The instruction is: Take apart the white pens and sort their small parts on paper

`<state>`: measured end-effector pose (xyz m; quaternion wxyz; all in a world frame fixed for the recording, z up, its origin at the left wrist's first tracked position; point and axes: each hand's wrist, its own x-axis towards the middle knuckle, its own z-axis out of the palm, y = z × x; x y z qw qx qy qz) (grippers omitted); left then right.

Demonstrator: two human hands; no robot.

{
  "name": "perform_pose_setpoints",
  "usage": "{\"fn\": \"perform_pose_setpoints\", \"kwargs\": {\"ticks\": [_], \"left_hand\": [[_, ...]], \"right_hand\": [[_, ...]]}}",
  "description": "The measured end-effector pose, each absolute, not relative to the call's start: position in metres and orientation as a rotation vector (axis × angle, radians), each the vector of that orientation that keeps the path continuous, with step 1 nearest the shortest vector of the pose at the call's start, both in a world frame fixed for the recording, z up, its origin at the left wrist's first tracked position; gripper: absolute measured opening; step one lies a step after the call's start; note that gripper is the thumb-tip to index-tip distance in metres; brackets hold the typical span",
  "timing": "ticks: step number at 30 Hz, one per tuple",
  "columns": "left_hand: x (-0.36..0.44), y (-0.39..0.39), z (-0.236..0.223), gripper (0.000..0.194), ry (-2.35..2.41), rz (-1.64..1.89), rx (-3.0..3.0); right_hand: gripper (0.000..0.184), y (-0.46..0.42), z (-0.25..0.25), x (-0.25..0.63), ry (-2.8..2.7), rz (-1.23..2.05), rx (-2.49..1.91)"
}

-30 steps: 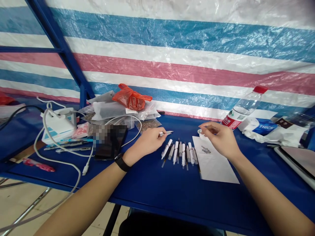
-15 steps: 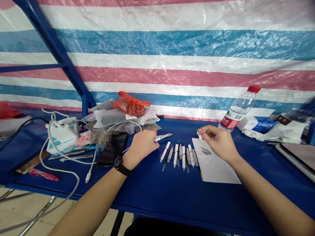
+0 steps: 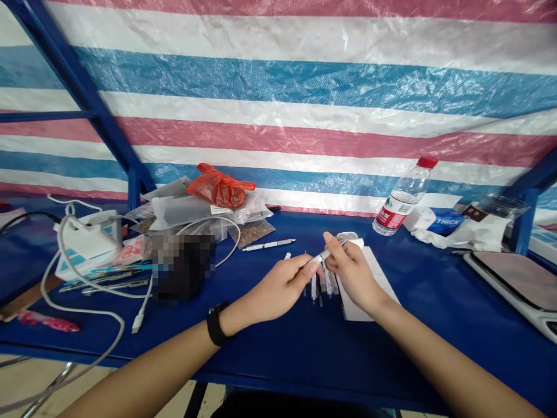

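Head view: syringes (image 3: 319, 290) under right hand (image 3: 350, 273)

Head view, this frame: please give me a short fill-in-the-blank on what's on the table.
The left hand and right hand hold ____ slim white tube between them.
The black band is on the ____ wrist.
The plastic water bottle has a ____ cap.
The tabletop is ____.

Missing words: one; left; red; blue.

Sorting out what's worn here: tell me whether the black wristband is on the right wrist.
No, the black wristband is on the left wrist, while the right wrist shows no band.
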<state>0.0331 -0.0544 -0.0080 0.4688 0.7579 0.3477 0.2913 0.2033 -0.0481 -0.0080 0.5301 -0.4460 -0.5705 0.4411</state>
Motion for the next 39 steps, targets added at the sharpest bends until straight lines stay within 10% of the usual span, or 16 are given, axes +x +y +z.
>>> {"fn": "perform_pose_setpoints", "kwargs": {"ticks": [12,39], "left_hand": [[0.028,-0.046,-0.005,0.028,0.478,0.664,1.170],[0.034,-0.052,-0.005,0.025,0.544,0.616,1.095]], "right_hand": [[0.033,-0.047,0.018,0.228,-1.481,1.135,-0.926],[0.033,-0.046,0.016,0.228,-1.276,1.280,-0.983]]}}
